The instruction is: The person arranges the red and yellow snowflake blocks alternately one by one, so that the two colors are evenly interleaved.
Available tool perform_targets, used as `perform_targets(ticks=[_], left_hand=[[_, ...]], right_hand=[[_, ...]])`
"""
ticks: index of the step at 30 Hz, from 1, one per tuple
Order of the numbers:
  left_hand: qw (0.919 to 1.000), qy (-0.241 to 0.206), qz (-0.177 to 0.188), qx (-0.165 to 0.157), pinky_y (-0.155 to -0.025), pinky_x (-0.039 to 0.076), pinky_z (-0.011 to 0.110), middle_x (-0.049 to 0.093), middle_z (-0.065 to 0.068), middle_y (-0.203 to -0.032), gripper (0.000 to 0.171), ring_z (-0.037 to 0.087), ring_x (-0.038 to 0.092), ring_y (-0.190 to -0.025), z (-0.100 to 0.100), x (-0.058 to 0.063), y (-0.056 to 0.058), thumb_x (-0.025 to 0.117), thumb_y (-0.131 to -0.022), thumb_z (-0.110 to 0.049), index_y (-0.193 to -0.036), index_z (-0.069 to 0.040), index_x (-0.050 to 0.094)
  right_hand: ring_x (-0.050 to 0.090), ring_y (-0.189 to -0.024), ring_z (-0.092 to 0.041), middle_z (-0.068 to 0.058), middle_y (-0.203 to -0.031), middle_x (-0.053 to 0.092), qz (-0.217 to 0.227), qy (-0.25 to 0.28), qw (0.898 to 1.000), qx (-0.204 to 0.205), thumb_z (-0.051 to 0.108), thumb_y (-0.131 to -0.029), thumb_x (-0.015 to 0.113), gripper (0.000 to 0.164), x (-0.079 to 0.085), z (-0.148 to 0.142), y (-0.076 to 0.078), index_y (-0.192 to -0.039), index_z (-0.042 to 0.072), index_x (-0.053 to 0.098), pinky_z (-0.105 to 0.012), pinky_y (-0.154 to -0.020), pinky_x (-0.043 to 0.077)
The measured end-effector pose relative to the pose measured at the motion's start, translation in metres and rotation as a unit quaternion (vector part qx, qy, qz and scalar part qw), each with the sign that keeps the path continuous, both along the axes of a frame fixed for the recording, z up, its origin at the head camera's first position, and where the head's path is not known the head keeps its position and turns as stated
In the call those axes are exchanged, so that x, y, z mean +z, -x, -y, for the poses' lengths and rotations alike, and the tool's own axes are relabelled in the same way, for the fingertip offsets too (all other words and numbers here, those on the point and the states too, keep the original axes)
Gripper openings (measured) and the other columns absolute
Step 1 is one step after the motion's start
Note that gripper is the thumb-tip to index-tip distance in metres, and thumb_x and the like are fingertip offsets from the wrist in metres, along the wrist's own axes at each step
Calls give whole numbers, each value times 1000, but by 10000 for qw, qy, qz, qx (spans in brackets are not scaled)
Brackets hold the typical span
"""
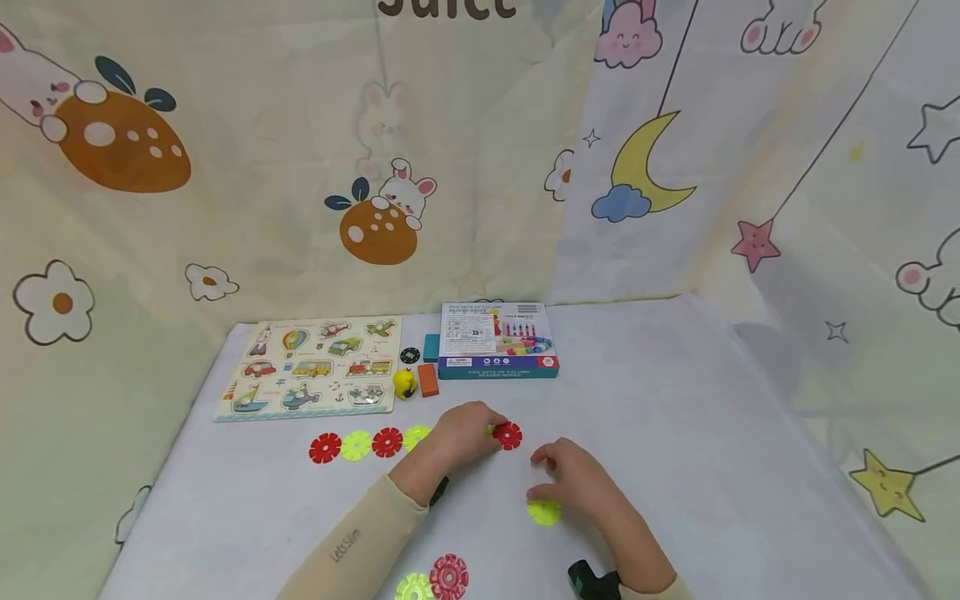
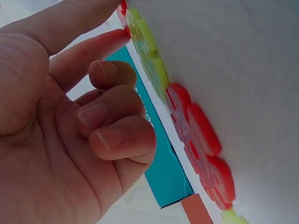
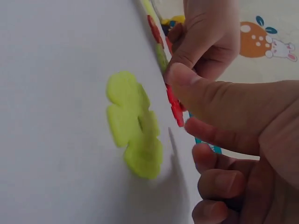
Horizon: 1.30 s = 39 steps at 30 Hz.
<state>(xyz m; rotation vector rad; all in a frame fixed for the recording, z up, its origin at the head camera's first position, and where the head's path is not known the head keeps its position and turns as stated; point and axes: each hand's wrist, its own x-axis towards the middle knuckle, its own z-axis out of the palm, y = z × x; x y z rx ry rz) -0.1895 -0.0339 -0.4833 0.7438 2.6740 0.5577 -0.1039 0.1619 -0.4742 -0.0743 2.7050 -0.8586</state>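
Currently: left hand (image 1: 463, 433), thumb and index finger pinching the edge of a red disc (image 1: 507, 435) at the right end of a row, its other fingers curled loosely; forearm slanting from the near left towards the far right. Right hand (image 1: 573, 479), grasping nothing, thumb and index finger parted; forearm slanting from the near right towards the far left. One yellow-green disc (image 1: 544, 512), just beside the right thumb, on the near side. Two further discs (image 1: 448, 577), red and yellow-green, at the near edge.
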Motion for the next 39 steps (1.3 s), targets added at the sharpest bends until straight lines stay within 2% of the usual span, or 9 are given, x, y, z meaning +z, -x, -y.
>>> perform_targets(ticks=[3,7,14,19,27,30,34,36,39], left_hand=[[10000,-21,54,12,-79,47,31,63,-5,-103,44,13,53,-94,1,0,0,75,-79,-34,-121,-24,66],[9998,-82,145,51,-80,47,31,63,-5,-104,45,13,52,-95,3,0,-1,75,-79,-34,-122,-25,66],[9997,-148,182,47,-79,47,31,62,-5,-104,45,13,52,-96,5,1,-2,75,-79,-33,-122,-26,65],[9997,-174,154,17,-81,47,32,62,-5,-106,44,13,52,-98,4,-1,-1,74,-80,-34,-123,-26,65],[9996,-259,109,-52,-82,47,32,63,-5,-108,46,13,52,-98,4,0,0,75,-80,-33,-123,-25,64],[9996,-251,93,-47,-81,47,33,63,-4,-108,47,14,52,-98,3,1,0,76,-79,-32,-124,-24,64],[9997,-202,100,-47,-80,47,32,63,-4,-107,47,14,52,-97,3,0,0,75,-79,-32,-124,-23,64],[9997,-202,134,-55,-80,47,32,63,-4,-107,46,14,52,-97,4,0,1,75,-80,-32,-124,-23,64],[9996,-215,189,-51,-81,47,32,63,-4,-107,46,13,52,-98,5,0,1,75,-80,-32,-124,-24,64]], right_hand=[[47,-76,-17,0,-81,50,182,78,9998,102,35,-64,86,43,-4,-5,-11,-96,16,66,-30,-63,43],[46,-75,-16,1,-80,49,158,103,9998,34,33,-62,87,41,-13,-8,-21,-92,17,64,-29,-62,43],[46,-76,-15,2,-81,48,38,9,9999,-102,35,-62,87,41,-17,-6,-27,-90,18,63,-29,-63,44],[47,-76,-14,3,-84,49,106,-98,9999,-16,38,-63,86,44,-14,-2,-29,-93,17,61,-29,-65,46],[49,-72,-12,7,-78,52,213,396,9978,492,26,-72,80,36,-8,1,-33,-96,20,53,-26,-63,45],[52,-68,-12,8,-80,56,200,712,9955,591,24,-77,77,35,-4,-2,-31,-104,22,56,-25,-61,47],[58,-59,-15,4,-87,58,292,1216,9913,415,23,-83,72,38,0,-8,-25,-118,23,60,-27,-58,49],[60,-58,-17,0,-86,61,316,1432,9890,183,21,-85,70,37,1,-11,-18,-121,21,61,-28,-58,49],[60,-63,-18,0,-90,62,131,1410,9895,-283,20,-84,71,39,2,-13,-4,-122,18,62,-27,-59,49]])
